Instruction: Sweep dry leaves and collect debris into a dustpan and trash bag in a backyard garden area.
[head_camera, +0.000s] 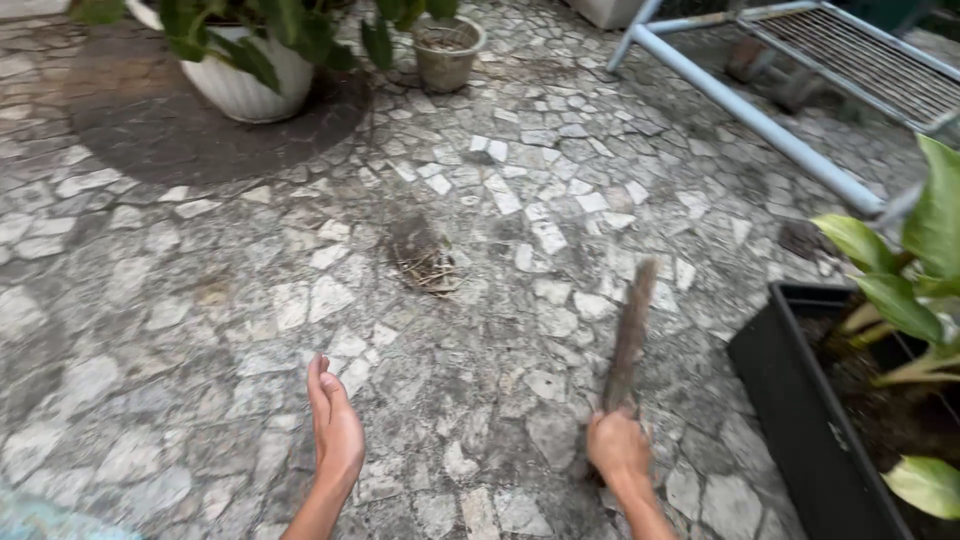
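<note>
The right hand (617, 447) is clamped on a short broom (630, 335), the left hand (336, 432) is open and empty; the debris pile (424, 260) lies ahead on the stone floor (200, 300), so short low strokes seem best

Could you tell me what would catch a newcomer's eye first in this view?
Probably the right hand at the bottom, gripping a blurred brown hand broom that points up over the stone paving. The left hand is open and empty beside it. Ahead lies a small pile of dry debris, with a white plant pot at the top left.
</note>
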